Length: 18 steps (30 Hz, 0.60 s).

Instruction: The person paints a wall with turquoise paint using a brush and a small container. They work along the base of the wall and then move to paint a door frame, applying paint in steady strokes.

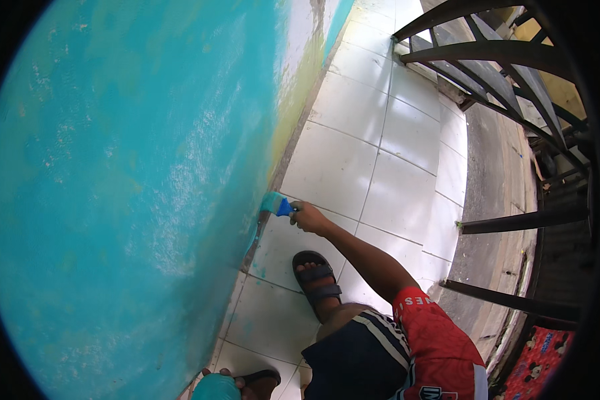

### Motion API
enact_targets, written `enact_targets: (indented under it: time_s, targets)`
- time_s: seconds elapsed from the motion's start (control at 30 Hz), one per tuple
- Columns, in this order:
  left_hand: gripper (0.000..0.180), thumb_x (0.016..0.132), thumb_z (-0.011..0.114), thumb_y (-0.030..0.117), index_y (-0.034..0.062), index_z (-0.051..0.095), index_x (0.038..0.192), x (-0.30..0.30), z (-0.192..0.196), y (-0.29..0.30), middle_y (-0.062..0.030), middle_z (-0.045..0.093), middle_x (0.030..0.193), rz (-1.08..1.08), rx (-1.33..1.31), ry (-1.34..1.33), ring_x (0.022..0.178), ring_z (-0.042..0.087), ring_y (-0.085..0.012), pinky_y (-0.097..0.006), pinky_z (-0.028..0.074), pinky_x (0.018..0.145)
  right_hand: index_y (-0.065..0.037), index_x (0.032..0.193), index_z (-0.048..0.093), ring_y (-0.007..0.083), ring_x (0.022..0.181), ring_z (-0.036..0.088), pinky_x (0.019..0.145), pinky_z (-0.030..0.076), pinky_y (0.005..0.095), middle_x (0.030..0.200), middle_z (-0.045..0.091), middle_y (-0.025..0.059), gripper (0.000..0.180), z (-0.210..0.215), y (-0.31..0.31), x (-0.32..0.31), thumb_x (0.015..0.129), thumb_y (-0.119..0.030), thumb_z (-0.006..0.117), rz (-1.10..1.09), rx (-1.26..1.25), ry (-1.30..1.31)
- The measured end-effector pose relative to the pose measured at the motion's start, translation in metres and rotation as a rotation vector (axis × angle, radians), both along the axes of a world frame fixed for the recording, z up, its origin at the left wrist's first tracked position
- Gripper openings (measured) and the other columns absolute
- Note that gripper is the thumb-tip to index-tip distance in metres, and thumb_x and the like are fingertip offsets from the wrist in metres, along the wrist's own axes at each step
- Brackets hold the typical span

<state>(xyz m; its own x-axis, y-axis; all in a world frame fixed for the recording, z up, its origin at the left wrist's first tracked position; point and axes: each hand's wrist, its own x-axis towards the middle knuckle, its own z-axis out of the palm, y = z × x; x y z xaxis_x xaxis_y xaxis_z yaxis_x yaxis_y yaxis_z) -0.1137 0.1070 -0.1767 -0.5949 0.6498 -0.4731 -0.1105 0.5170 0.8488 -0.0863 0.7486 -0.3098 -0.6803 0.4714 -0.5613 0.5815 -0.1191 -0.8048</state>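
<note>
My right hand [307, 219] is closed around the blue handle of a paintbrush [285, 207]. Its turquoise-coated bristles touch the bottom of the wall [180, 153], just above the floor. Wet-looking turquoise paint covers most of that wall, while pale and yellowish patches show along its far lower part. At the bottom edge, the fingers of my left hand [225, 372] curl at the rim of a round turquoise container [217, 388]; most of this hand and the container is cut off.
White floor tiles [333, 160] run along the wall, with turquoise drips near the brush. My sandalled right foot [317, 280] stands on them, the left sandal [263, 380] lower down. Dark railing bars [487, 53] rise at the right, above a grey ledge [490, 180]. Red patterned cloth [537, 360] lies lower right.
</note>
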Motion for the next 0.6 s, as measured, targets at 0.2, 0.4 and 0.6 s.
enact_targets:
  time_s: [0.2, 0.4, 0.6]
  targets:
    - [0.068, 0.102, 0.058, 0.044, 0.0174, 0.035, 0.161, 0.01, 0.02, 0.031, -0.0254, 0.041, 0.153, 0.112, 0.18, -0.118, 0.115, 0.054, -0.0478, -0.048, 0.056, 0.077, 0.0, 0.118, 0.06, 0.0134, 0.064, 0.054, 0.052, 0.048, 0.0319, 0.085, 0.062, 0.0066, 0.023, -0.005, 0.053, -0.023, 0.104, -0.016, 0.052, -0.373, -0.016, 0.055]
    - [0.066, 0.102, 0.058, 0.042, 0.0163, 0.037, 0.16, 0.014, 0.029, 0.029, -0.0257, 0.041, 0.153, 0.11, 0.049, -0.076, 0.114, 0.054, -0.0483, -0.048, 0.056, 0.077, -0.006, 0.124, 0.07, 0.0132, 0.065, 0.056, 0.052, 0.046, 0.0298, 0.087, 0.068, 0.0041, 0.028, 0.01, -0.035, -0.011, 0.101, -0.014, 0.056, 0.147, -0.259, -0.173]
    - [0.066, 0.102, 0.057, 0.041, 0.0159, 0.038, 0.159, 0.001, 0.023, 0.023, -0.0257, 0.041, 0.153, 0.028, 0.049, -0.06, 0.113, 0.054, -0.0485, -0.048, 0.055, 0.076, -0.001, 0.114, 0.066, 0.0131, 0.063, 0.053, 0.051, 0.045, 0.0314, 0.085, 0.065, 0.0061, 0.021, 0.004, 0.005, -0.015, 0.103, -0.015, 0.056, -0.114, -0.268, -0.067]
